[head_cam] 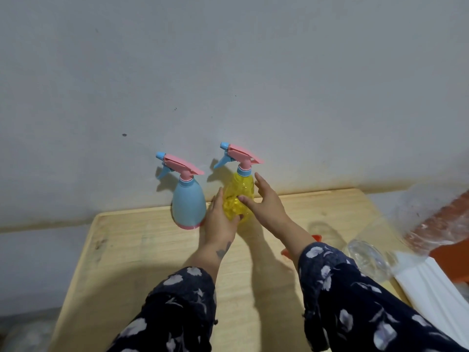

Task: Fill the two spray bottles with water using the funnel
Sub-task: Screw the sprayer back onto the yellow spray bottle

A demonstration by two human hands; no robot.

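Both hands close around the yellow spray bottle at the back of the table

The left hand (220, 219) wraps the lower left side of the yellow bottle (239, 196), thumb curled across its front, while the right hand (264, 199) lies on its right side with fingers nearly straight and spread and the thumb reaching across the front. The bottle stands upright near the wall (228, 72), its pink and blue trigger head screwed on. Just beside it to the left stands the blue bottle (188, 203), capped the same way. Both rest on a pale wooden table (142, 250). An orange thing (316, 238), mostly hidden behind the right forearm, lies near a clear plastic bottle (368, 257) at the right edge
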